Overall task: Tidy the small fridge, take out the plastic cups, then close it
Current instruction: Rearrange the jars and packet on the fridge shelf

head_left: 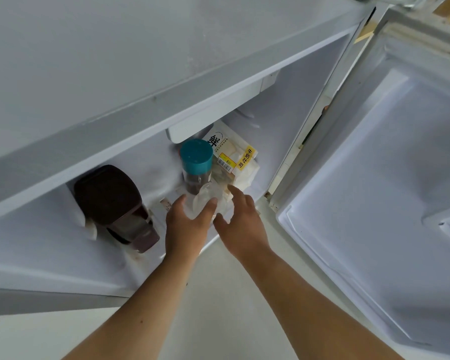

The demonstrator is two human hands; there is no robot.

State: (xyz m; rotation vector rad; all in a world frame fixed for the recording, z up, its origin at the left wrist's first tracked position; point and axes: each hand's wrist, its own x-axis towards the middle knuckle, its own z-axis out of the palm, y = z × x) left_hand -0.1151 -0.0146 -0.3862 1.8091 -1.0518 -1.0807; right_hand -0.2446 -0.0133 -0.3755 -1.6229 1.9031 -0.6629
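two bare forearms reach up from the lower edge of the view into the open small fridge (pixel 63 255). the left hand (pixel 186 226) has its fingers and thumb wrapped around the plastic cups (pixel 205 202), which sit at the front lip of the fridge floor; the cups are clear, thin-walled and crumpled-looking, tilted on their side. the right hand (pixel 240 220) is just beside the cups with fingers spread and loosely curved, not clamped on anything. just behind the cups stands a clear bottle with a teal cap (pixel 196 162). behind and right of it leans a bread bag with a yellow label (pixel 238 158). to the left lies a dark brown container (pixel 112 201). the fridge door (pixel 374 178) stands open at right.
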